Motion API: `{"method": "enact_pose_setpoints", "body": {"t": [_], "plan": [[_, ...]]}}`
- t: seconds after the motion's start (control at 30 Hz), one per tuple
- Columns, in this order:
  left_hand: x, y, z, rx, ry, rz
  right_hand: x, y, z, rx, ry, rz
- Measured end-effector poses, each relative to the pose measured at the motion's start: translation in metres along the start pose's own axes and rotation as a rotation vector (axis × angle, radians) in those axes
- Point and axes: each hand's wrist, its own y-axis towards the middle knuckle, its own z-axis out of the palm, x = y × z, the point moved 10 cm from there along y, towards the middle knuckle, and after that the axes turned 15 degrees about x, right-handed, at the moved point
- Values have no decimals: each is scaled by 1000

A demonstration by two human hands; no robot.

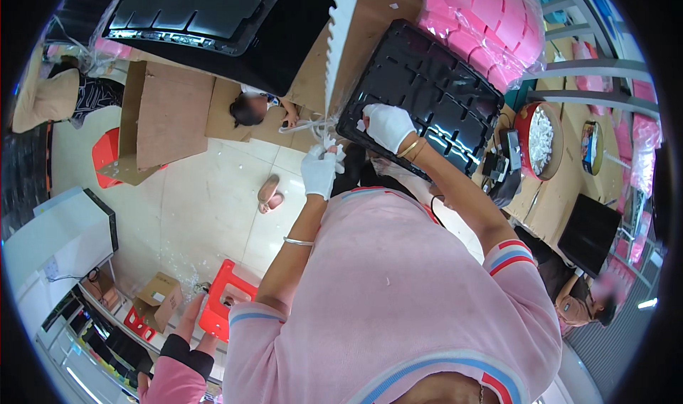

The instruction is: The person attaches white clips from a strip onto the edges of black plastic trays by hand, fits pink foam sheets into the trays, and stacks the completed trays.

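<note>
While the person in the pink top leans over the work, a black plastic tray (434,84) with moulded compartments stands tilted just above both hands, its lower left edge under the right hand (388,125). That hand wears a white glove; the palm lies flat on the tray's face near the corner and the fingers bend over the edge, gripping it. Up and left of the hands a bigger black tray stack (206,12) in clear wrap fills the top of the view, and up and right of the right hand sits a bag of pink trays (491,19). A brown cardboard sheet (167,112) lies well to the left of the left hand. To the right of the right hand, on a wooden table (562,190), stands a red tub (538,139) full of small white pieces. Below and left of the left hand a red stool (224,297) rests on the tiled floor. The left hand (319,170), also gloved in white, is closed around a small white bundle (331,148) just beside the tray's lower corner; whether bundle and tray touch I cannot tell.
</note>
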Motion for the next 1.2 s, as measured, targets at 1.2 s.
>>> {"method": "enact_pose_setpoints", "body": {"t": [1.2], "plan": [[-43,-6,92,299,127,-129,-458,-376,-82,-764,-2,1095]]}}
